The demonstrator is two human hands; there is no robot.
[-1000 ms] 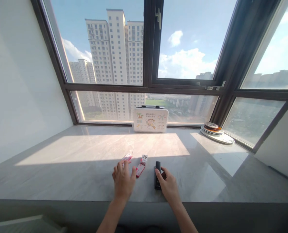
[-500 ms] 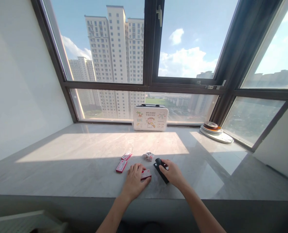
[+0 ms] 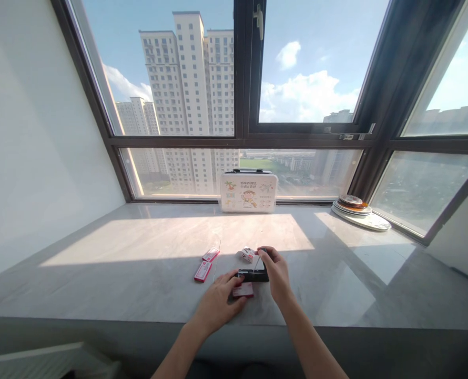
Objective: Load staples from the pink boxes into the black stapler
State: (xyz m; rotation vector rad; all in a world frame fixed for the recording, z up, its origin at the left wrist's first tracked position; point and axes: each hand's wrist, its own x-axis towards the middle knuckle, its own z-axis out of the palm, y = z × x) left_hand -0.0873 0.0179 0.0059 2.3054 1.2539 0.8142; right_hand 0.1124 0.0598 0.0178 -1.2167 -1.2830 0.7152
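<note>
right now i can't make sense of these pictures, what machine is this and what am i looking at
There is no machine: these are a person's bare hands, seen from one camera worn on the head, looking forward and down. The right hand holds the raised part of an opened black stapler. The left hand touches the stapler's other end and a pink-and-white box. Also on the pale windowsill are two more little boxes to the left, a mostly white carton beyond the stapler, a printed white case standing by the window, and stacked plates off to the right.
</note>
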